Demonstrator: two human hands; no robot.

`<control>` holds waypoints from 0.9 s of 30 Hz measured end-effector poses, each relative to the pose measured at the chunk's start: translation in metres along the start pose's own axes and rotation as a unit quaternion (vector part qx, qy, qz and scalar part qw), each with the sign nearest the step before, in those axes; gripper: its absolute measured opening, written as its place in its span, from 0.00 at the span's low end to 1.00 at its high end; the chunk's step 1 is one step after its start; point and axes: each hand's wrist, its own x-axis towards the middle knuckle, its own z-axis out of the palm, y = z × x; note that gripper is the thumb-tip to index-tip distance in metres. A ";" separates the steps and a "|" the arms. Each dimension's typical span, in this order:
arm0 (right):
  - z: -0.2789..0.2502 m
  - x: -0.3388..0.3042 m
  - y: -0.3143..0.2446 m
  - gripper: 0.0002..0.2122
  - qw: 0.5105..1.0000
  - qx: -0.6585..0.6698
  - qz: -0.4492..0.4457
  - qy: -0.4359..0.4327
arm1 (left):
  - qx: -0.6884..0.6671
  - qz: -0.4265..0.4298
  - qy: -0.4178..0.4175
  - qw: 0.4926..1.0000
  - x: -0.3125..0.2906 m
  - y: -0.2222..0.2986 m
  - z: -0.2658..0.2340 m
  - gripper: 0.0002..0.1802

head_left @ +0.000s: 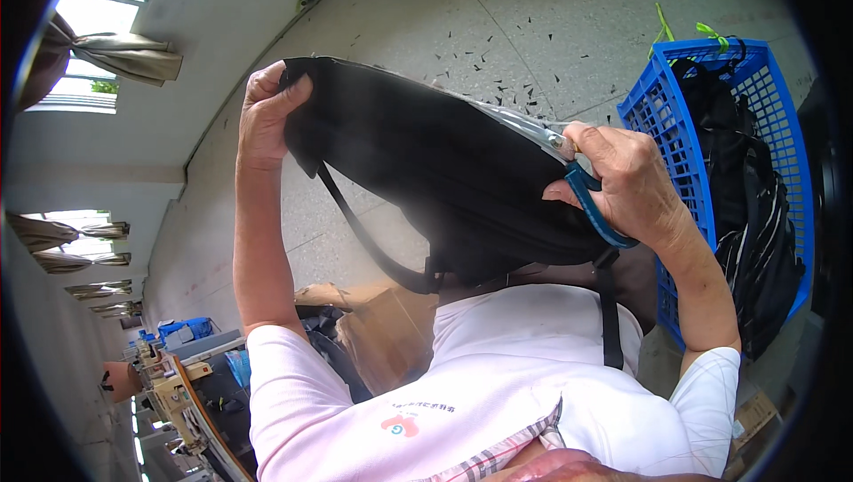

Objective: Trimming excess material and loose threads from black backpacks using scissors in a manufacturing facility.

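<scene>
I hold a black backpack point(426, 171) up in front of my chest with both hands. My left hand point(265, 113) grips its left end, thumb on the fabric. My right hand point(622, 182) is closed on the right end, next to a silver zipper strip point(524, 127), with blue-handled scissors point(595, 211) hooked in the fingers. A black strap point(369, 242) hangs in a loop under the bag, and another strap point(609, 322) drops over my pink shirt.
A blue plastic crate point(675, 135) stands to my right on the speckled floor, holding black bags point(755, 215). Small dark scraps point(498, 73) litter the floor. A brown cardboard box point(382, 331) sits below the bag. Work tables with machines point(178, 375) stretch off at the lower left.
</scene>
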 end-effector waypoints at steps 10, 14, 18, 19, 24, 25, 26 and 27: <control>-0.007 0.017 -0.011 0.24 0.999 0.027 0.004 -0.019 | 0.005 0.021 0.005 1.000 0.000 -0.001 0.002 0.06; -0.002 0.015 -0.009 0.27 0.999 0.042 0.008 -0.014 | 0.008 0.016 -0.010 1.000 0.001 0.000 0.000 0.06; -0.006 0.017 -0.015 0.23 0.999 0.026 0.002 -0.018 | 0.023 0.024 -0.002 0.999 -0.002 0.001 0.001 0.06; -0.008 0.018 -0.016 0.23 1.000 0.026 -0.001 -0.017 | 0.019 0.025 0.008 0.999 -0.003 0.001 0.001 0.06; -0.014 0.029 -0.024 0.23 0.998 0.046 -0.004 -0.032 | 0.071 0.028 0.011 0.997 -0.003 0.003 0.007 0.06; -0.014 0.030 -0.024 0.23 0.998 0.046 -0.005 -0.031 | 0.083 0.034 0.011 0.996 -0.003 0.004 0.010 0.06; -0.013 0.030 -0.024 0.23 0.999 0.046 -0.006 -0.027 | 0.083 0.035 0.012 0.996 -0.004 0.004 0.011 0.06; -0.011 0.031 -0.024 0.24 0.999 0.046 -0.007 -0.024 | 0.084 0.035 0.014 0.996 -0.004 0.005 0.011 0.06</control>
